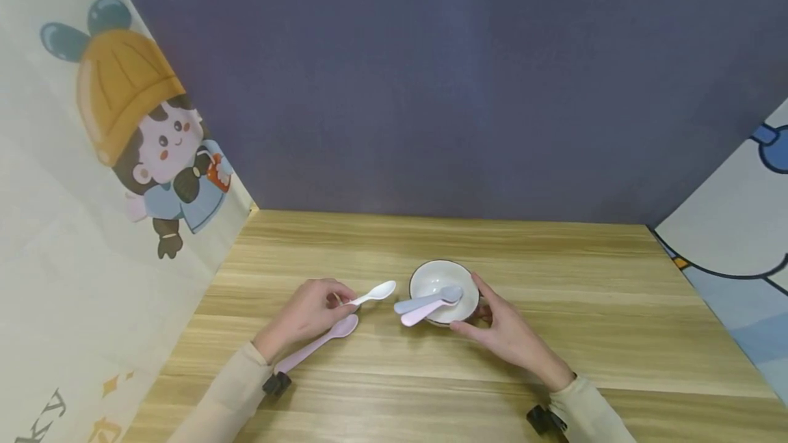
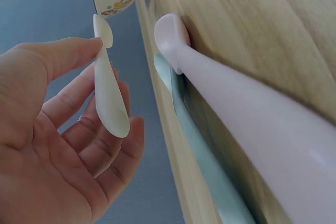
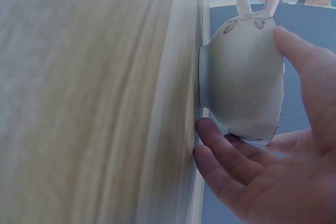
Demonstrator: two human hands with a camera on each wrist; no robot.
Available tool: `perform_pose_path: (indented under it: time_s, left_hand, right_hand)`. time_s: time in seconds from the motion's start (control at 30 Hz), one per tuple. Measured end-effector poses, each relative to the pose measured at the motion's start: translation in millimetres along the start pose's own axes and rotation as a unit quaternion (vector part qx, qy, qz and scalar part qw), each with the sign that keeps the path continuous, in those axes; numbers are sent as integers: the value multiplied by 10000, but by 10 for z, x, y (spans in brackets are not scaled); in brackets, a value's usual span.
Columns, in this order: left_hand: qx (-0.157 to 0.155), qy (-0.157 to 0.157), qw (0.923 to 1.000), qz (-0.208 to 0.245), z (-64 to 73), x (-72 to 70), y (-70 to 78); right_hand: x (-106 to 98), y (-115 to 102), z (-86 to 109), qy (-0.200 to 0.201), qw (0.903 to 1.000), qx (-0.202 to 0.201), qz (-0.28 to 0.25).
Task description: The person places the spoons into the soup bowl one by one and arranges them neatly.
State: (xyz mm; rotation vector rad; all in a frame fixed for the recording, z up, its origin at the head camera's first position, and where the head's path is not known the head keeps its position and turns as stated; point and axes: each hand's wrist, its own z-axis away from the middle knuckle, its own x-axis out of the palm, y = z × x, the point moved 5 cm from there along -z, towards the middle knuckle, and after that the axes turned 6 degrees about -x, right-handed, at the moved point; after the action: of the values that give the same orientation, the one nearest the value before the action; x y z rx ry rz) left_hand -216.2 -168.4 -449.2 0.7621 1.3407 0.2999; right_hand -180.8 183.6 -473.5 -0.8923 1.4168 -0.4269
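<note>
My left hand (image 1: 312,313) pinches a white spoon (image 1: 380,290) by its handle between thumb and fingers, its scoop pointing toward the bowl. Beneath that hand a pink spoon (image 1: 317,345) lies on the table, and a pale teal spoon (image 2: 202,156) shows beside it in the left wrist view. My right hand (image 1: 514,337) holds the side of a white bowl (image 1: 425,280) with a dark rim, thumb at the near edge and fingers round the far side. A blue-grey spoon (image 1: 418,303) and a light pink spoon (image 1: 420,314) lean in the bowl, handles over its left rim.
The wood-grain table (image 1: 554,258) runs back to a dark blue panel (image 1: 431,87). A white wall with a cartoon figure (image 1: 166,142) borders the left side, and a printed panel (image 1: 732,224) the right.
</note>
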Motion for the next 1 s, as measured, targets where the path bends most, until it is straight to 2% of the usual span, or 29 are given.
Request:
perform_pose_path:
  time_s: [0.47, 1.0]
  left_hand:
    - [-75, -42, 9998, 164, 10, 18, 31]
    - [143, -5, 9999, 35, -40, 7, 147]
  right_hand:
    - [20, 12, -7, -20, 10000, 37, 75]
    - [1, -4, -5, -14, 9999, -46, 102]
